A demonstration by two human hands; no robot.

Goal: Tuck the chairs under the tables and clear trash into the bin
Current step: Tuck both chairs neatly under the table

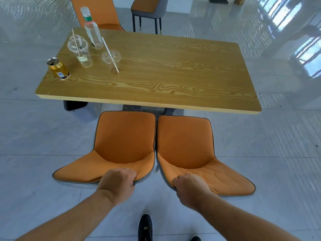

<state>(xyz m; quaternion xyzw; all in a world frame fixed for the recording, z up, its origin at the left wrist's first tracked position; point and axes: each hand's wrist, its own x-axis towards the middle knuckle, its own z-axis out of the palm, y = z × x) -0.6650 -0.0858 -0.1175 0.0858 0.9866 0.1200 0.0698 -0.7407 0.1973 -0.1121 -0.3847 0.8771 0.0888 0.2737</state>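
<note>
Two orange chairs stand side by side at the near edge of a wooden table (173, 80). My left hand (117, 182) grips the top of the left chair's (123, 136) backrest. My right hand (189, 186) grips the top of the right chair's (185, 141) backrest. Both seats point toward the table, their front edges just at its rim. Trash sits on the table's far left: a gold can (58, 68), a lidded plastic cup with a stick (80, 51), a second clear cup with a straw (112, 60) and an empty clear bottle (92, 30).
Across the table stands another orange chair (99, 13). A grey-backed chair (149, 11) stands farther back on the glossy tiled floor. My dark shoe (145, 226) is on the floor below the hands. No bin is in view.
</note>
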